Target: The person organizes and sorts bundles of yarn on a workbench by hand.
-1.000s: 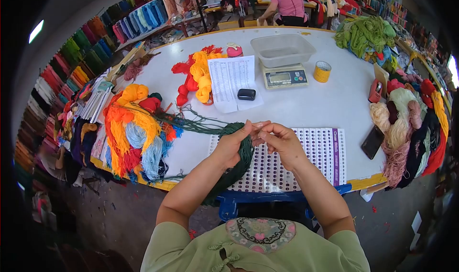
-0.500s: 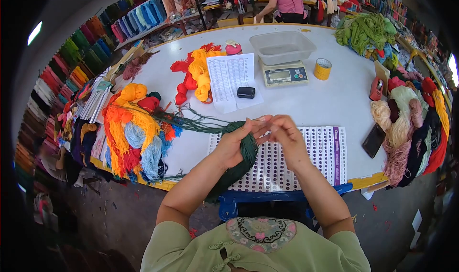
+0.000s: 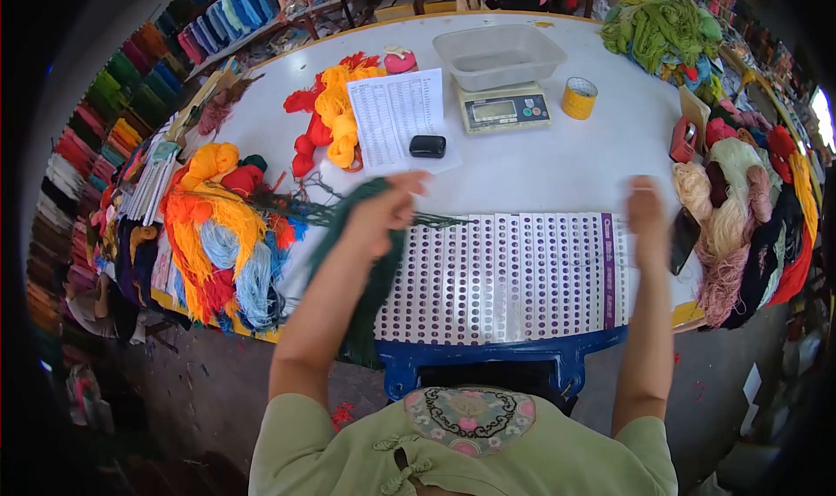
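Observation:
My left hand (image 3: 387, 217) is closed around a dark green hank of yarn (image 3: 370, 274), which drapes down past the table's front edge. Loose green strands run left to the yarn pile, and a few ends stick out right of the hand over white cards with rows of holes (image 3: 496, 278). Far to the right, my right hand (image 3: 644, 217) is raised near the right end of the cards. It is blurred by motion but looks closed; whatever it may pinch is too small to make out. A dark phone (image 3: 684, 245) lies just beside it, partly hidden.
A digital scale (image 3: 503, 108) carries a clear plastic tub (image 3: 498, 56). Left of it lie a printed sheet (image 3: 396, 117), a black case (image 3: 428, 146) and orange yarn (image 3: 338, 108). A yellow tape roll (image 3: 579, 98) stands right. Yarn piles (image 3: 218, 235) flank both sides. Another person sits across.
My hands have come apart from their meeting at the hank. The right hand has swept far right; the left has moved left with the green yarn. The view has shifted slightly.

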The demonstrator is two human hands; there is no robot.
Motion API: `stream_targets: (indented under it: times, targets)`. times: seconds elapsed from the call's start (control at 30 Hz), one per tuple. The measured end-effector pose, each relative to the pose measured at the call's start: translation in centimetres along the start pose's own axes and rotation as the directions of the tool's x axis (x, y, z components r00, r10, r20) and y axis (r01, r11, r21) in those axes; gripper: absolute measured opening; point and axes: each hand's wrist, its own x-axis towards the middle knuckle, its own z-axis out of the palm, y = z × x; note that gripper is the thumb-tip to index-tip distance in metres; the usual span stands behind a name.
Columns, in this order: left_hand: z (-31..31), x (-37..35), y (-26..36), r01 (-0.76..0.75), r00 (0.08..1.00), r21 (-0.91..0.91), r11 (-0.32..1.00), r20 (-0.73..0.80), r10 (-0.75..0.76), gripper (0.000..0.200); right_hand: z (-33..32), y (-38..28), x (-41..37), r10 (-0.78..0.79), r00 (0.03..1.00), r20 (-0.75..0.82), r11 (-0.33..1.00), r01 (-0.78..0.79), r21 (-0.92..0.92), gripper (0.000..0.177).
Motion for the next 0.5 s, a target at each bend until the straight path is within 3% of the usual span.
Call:
stream_targets:
  times: [0.03, 0.1, 0.17, 0.2, 0.3, 0.33, 0.37, 0.4, 0.43, 0.47, 0.5]
  targets:
    - [2.3, 1.3, -1.5, 0.046, 0.996, 0.074, 0.996, 0.069, -0.051, 0.030, 5.2, -3.5, -1.0, 0.017, 0.973, 0.230, 0.973, -0.069, 0.219, 0.014]
    - [4.4, 4.6, -7.5, -0.074, 0.997, 0.500, 0.863, 0.040, 0.062, 0.030, 10.6, -5.8, -2.3, 0.002, 0.881, 0.473, 0.994, -0.053, 0.095, 0.010]
    - [5.1, 5.3, -9.7, -0.337, 0.923, 0.862, 0.377, 0.225, 0.311, 0.028, 13.8, -7.3, -2.9, 0.062, 0.850, 0.524, 0.997, -0.071, -0.003, 0.009]
    - [6.0, 4.6, -9.1, -0.325, 0.936, 0.860, 0.393, 0.234, 0.263, 0.027, 14.6, -6.8, -2.9, 0.046, 0.840, 0.541, 0.998, -0.057, 0.003, 0.009]
    - [6.8, 3.8, -9.0, -0.408, 0.894, 0.789, 0.460, 0.243, 0.376, 0.028, 16.2, -5.9, -3.0, 0.002, 0.814, 0.581, 1.000, -0.009, 0.009, 0.010]
    - [6.8, 4.2, -9.6, -0.490, 0.831, 0.776, 0.398, 0.278, 0.482, 0.024, 16.3, -5.8, -3.1, -0.007, 0.806, 0.591, 1.000, 0.009, -0.001, 0.010]
    - [6.8, 4.5, -9.8, -0.320, 0.942, 0.677, 0.662, 0.152, 0.300, 0.023, 16.4, -5.7, -3.1, -0.015, 0.798, 0.603, 1.000, 0.027, -0.012, 0.010]
    - [7.2, 4.3, -9.0, -0.100, 0.995, 0.519, 0.849, 0.067, 0.076, 0.021, 16.3, -5.8, -3.0, -0.006, 0.792, 0.611, 1.000, 0.018, -0.013, 0.011]
    - [7.4, 4.3, -8.6, 0.147, 0.986, 0.320, 0.936, 0.033, -0.166, 0.020, 16.3, -5.9, -3.0, 0.007, 0.786, 0.618, 1.000, -0.010, 0.001, 0.011]
    - [7.2, 5.0, -9.5, 0.203, 0.978, 0.168, 0.965, 0.008, -0.207, 0.017, 16.3, -5.9, -2.9, 0.020, 0.781, 0.624, 0.999, -0.037, 0.014, 0.011]
    - [7.2, 4.9, -9.1, 0.231, 0.970, 0.168, 0.958, 0.038, -0.240, 0.017, 16.2, -5.9, -2.7, 0.034, 0.777, 0.629, 0.998, -0.065, 0.026, 0.011]
